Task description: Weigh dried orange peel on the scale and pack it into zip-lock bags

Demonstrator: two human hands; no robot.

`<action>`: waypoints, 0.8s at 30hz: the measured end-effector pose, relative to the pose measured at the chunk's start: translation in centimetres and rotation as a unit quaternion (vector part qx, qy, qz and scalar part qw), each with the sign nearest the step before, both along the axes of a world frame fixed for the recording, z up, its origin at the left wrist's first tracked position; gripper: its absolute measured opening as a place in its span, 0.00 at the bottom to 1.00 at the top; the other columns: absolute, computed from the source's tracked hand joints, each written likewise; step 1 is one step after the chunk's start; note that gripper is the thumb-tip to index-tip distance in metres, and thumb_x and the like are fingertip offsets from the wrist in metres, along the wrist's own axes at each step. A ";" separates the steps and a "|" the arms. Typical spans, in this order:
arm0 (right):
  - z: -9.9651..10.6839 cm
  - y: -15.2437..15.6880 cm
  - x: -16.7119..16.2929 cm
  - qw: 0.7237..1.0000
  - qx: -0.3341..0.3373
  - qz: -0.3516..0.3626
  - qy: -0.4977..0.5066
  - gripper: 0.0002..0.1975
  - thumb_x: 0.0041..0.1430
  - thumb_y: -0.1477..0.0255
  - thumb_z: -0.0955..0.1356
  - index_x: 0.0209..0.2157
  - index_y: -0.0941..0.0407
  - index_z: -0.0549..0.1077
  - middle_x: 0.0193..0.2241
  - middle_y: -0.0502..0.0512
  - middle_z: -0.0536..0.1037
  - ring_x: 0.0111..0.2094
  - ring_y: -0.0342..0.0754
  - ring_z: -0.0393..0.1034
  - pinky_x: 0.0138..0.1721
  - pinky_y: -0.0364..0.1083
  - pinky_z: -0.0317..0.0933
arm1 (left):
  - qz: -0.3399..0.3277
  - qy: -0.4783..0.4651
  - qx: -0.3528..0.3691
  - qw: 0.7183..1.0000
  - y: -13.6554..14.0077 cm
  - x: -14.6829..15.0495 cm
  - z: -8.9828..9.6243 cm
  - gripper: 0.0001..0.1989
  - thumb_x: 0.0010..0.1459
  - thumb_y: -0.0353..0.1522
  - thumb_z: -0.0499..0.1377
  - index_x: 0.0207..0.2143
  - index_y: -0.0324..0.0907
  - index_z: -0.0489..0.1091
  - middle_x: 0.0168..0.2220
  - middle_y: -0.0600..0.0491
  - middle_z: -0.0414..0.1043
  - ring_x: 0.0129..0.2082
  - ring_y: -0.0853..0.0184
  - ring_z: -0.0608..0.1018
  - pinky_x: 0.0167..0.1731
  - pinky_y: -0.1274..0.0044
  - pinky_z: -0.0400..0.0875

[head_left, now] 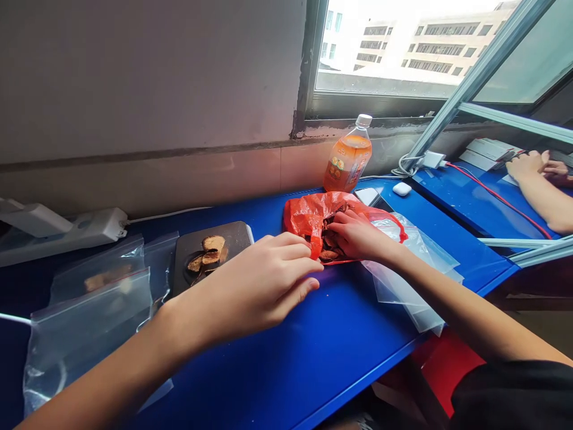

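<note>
A red plastic bag (301, 214) lies open on the blue table, with dried brown slices (329, 254) showing in its mouth. My left hand (277, 278) is at the bag's near left side, its curled fingers on the bag's handle. My right hand (356, 234) reaches into the mouth, fingers bent down among the slices; the fingertips are partly hidden, so what they hold is unclear. Left of the bag, a dark, flat scale-like plate (237, 234) bears a few tan-and-brown dried slices (212, 248). My left forearm covers its near edge.
Clear zip bags (89, 334) lie at the left, with more clear bags (421, 298) at the right. Behind stand an orange drink bottle (348, 156), a phone (367, 196) and a white earbud case (401, 189). A power strip (96, 230) lies far left. Another person's hands (530, 164) rest beyond the metal frame (447, 116).
</note>
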State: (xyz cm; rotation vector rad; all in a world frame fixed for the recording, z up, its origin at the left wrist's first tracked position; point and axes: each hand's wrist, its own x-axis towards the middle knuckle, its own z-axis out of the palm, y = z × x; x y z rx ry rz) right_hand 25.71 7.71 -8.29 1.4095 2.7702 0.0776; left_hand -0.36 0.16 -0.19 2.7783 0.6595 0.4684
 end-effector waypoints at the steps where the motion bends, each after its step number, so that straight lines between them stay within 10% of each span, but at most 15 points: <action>1: 0.0 0.0 0.1 1.000 -0.002 -0.003 -0.010 0.11 0.62 0.70 0.64 0.38 0.58 0.78 0.38 0.62 0.74 0.41 0.55 0.63 0.43 0.51 0.56 | 0.001 0.000 0.000 1.000 0.0 0.0 0.0 0.12 0.69 0.31 0.52 0.43 0.40 0.76 0.42 0.48 0.77 0.44 0.60 0.76 0.46 0.69 0.69; 15: 0.5 0.7 0.8 0.979 -0.095 -0.040 0.174 0.04 0.58 0.73 0.65 0.35 0.58 0.70 0.32 0.56 0.77 0.31 0.46 0.69 0.31 0.43 0.60 | 0.029 0.009 0.000 1.000 -0.1 -0.9 0.3 0.13 0.69 0.31 0.51 0.46 0.42 0.75 0.42 0.50 0.78 0.46 0.61 0.76 0.51 0.69 0.68; 24: 3.0 0.4 2.9 0.938 -0.003 -0.070 0.341 0.04 0.56 0.70 0.66 0.34 0.55 0.68 0.30 0.53 0.75 0.30 0.46 0.68 0.31 0.44 0.63 | 0.041 0.025 -0.002 0.999 -0.4 -1.6 0.6 0.15 0.69 0.32 0.49 0.48 0.41 0.74 0.43 0.48 0.77 0.46 0.61 0.75 0.49 0.69 0.69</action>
